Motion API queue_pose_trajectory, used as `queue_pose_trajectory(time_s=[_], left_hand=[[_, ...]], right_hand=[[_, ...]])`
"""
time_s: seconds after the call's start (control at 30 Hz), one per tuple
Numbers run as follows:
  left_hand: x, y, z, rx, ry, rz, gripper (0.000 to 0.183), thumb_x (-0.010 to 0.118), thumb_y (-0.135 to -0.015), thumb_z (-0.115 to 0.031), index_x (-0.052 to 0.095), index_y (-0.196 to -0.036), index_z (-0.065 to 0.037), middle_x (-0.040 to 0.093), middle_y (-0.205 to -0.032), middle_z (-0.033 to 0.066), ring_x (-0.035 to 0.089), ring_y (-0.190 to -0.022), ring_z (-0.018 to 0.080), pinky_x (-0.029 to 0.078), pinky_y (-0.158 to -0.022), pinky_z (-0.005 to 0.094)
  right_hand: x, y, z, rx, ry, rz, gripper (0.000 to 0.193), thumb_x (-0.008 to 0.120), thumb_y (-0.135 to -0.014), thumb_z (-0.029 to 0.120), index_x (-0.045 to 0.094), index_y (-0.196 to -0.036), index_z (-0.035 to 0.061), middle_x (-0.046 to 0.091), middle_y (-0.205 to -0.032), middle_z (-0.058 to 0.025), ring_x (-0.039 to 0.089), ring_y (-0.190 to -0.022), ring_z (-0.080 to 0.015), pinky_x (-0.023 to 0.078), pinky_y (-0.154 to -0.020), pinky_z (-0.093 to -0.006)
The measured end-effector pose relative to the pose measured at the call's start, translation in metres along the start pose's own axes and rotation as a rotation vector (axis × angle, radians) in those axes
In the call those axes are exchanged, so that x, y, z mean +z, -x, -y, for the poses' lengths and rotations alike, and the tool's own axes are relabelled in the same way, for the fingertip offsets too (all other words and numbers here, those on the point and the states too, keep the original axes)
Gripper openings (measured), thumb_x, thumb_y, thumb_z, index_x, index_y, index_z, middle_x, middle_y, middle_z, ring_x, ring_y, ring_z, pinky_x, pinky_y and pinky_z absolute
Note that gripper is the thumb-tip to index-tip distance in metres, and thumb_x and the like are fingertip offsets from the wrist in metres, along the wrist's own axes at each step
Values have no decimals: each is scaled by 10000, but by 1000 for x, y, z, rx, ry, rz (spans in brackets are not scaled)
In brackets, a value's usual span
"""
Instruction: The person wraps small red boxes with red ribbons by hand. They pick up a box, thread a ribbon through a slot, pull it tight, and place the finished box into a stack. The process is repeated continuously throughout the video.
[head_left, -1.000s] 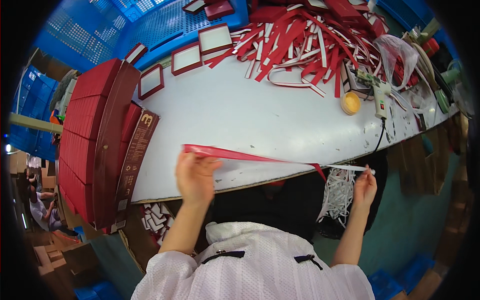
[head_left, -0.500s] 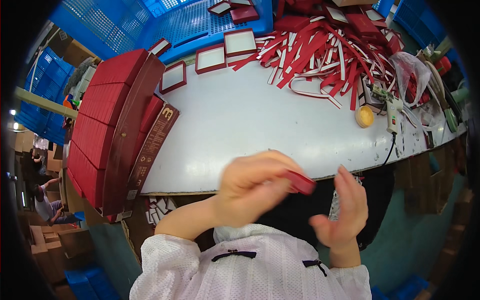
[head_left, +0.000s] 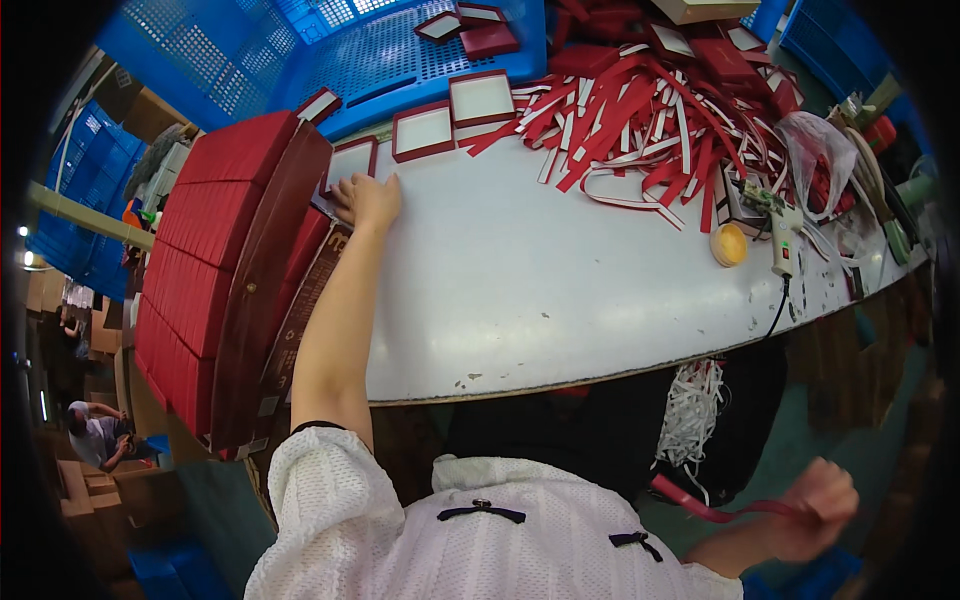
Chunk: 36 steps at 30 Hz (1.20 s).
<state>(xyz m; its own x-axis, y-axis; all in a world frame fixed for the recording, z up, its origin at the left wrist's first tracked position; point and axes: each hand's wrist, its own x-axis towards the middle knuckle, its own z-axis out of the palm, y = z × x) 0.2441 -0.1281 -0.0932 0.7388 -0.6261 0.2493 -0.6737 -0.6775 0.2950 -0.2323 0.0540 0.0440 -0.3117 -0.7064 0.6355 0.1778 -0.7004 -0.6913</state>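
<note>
My left hand (head_left: 370,203) reaches out over the table to the near edge of a shallow red box with a white inside (head_left: 355,158). Its fingers are apart and seem to touch the box's edge, though no firm hold shows. Off to the right, below the table's front edge, my right hand (head_left: 818,510) is closed around one end of a red strip (head_left: 705,508). The strip curves away to the left from my fist, its free end in the air beside my lap. My right hand is slightly blurred.
Stacked red boxes (head_left: 205,230) stand in a carton at the left. More open boxes (head_left: 422,132) line the back beside a blue crate (head_left: 370,75). Red and white strips (head_left: 640,125) are heaped at the back right, near a glue gun (head_left: 787,240) and a yellow-topped tub (head_left: 729,244).
My left hand has moved from in front of me out to the box at the far left. My right hand has swung down and right, and now holds the red strip.
</note>
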Motion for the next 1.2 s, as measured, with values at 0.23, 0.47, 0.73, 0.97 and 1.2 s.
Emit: queue_pose_trajectory(time_s=[0.23,0.47,0.73,0.97,1.2], left_hand=[[-46,78,6,-65,1540,105,246,420,-850,-213,457,-932,16,531,-952,118,514,-862,218,397,-771,341],[-133,185,-33,-463,2202,1018,327,283,-889,-260,441,-1003,3,519,-1004,139,527,-907,233,409,-843,378],[-136,223,-16,-78,1912,1609,368,563,-737,-85,440,-1073,2,510,-1056,104,493,-986,173,403,-821,318],[-128,234,-45,35,1832,1150,324,492,-755,41,438,-1068,-22,523,-1007,77,511,-903,137,410,-778,273],[-131,254,-60,171,1853,1139,309,399,-774,31,380,-1081,-4,507,-973,68,488,-891,121,381,-793,276]], right_hand=[[28,48,-56,996,273,512,192,398,-778,30,546,-679,-40,579,-623,-94,512,-488,-100,390,-444,-190],[76,36,-86,1094,-129,393,147,409,-836,80,475,-751,-20,566,-666,-101,498,-477,-95,412,-454,-198],[91,14,-93,984,-39,327,234,609,-666,-22,455,-841,-3,525,-666,-40,504,-529,-67,413,-464,-169],[70,29,-73,1094,-107,433,99,481,-797,54,524,-736,-11,543,-620,-59,506,-480,-82,400,-448,-183],[82,34,-71,660,171,752,111,512,-754,40,506,-660,-18,510,-609,-89,485,-515,-152,364,-462,-244]])
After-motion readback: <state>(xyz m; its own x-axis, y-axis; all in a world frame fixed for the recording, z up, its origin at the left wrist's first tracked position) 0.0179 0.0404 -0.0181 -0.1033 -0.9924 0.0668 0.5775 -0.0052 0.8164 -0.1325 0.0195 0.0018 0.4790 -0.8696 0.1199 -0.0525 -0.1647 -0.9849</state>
